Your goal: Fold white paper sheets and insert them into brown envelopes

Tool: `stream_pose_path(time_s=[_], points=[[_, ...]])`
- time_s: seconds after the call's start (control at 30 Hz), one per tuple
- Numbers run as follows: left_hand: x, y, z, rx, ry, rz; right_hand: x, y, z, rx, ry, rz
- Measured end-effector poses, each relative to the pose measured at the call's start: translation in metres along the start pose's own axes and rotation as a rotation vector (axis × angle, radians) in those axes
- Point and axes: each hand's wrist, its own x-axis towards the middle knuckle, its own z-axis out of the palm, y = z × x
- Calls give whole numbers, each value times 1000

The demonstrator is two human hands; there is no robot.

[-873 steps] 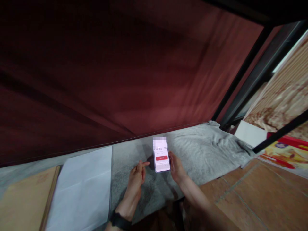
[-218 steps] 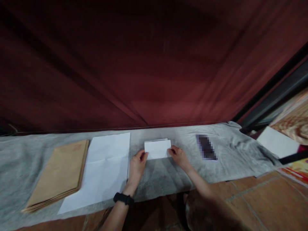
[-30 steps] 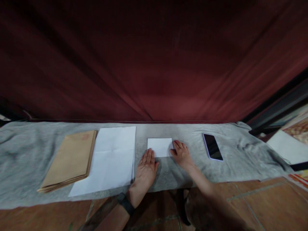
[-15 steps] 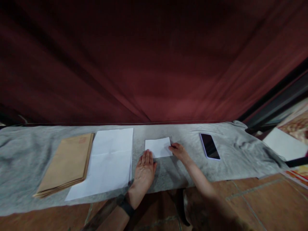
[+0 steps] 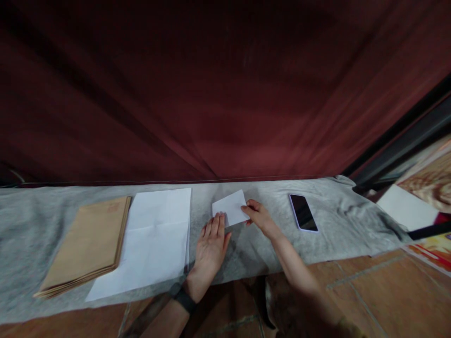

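A small folded sheet of white paper (image 5: 230, 206) lies between my hands, tilted with its right side raised toward the back. My left hand (image 5: 210, 241) rests flat on its lower left corner, fingers stretched out, a dark watch on the wrist. At the right edge, my right hand (image 5: 258, 216) pinches the paper between thumb and fingers. Left of my hands are larger white sheets (image 5: 158, 239) with fold creases, lying flat. Partly over their left side sits a stack of brown envelopes (image 5: 88, 239).
A phone (image 5: 303, 213) with a pale purple case lies to the right. Grey cloth (image 5: 338, 230) covers the narrow surface. A dark red curtain (image 5: 225, 117) hangs behind it, and a tiled floor (image 5: 394, 281) shows in front.
My right hand has lifted and turned the right side of the folded paper, which now sits at a slant. My left hand stays on its lower left corner. The view has shifted slightly.
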Motion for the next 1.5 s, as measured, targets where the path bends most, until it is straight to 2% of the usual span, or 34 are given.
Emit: stream_pose_path(time_s=[0.2,0.33,0.43,0.53,0.6,0.7,0.8,0.87,0.93,1.13,1.33,1.5], points=[[14,8,-16,-63,2,-79,-7,-19,17,-118,-78,-105],[23,0,-20,-260,-47,-249,-12,-31,23,-87,-128,-73],[29,-10,-20,-534,7,-474,-8,-27,22,-23,-60,-4],[35,-17,-18,-950,95,-667,-2,-12,17,-78,97,15],[37,-18,-16,-1196,123,-766,-1,-1,14,-77,148,63],[35,-15,-13,-1458,124,-877,-4,8,16,89,89,216],[31,-10,-11,-1594,93,-933,-9,8,20,266,-53,260],[30,-9,-10,-1608,73,-941,-10,6,23,286,-75,249],[29,-12,-10,-1587,74,-945,-9,4,22,229,-37,253],[28,-36,-9,-1449,146,-1000,0,15,8,-1,17,253],[23,-44,-1,-1213,-82,-923,5,30,0,-257,45,218],[19,-41,-2,-1016,-160,-787,7,32,-2,-507,66,171]])
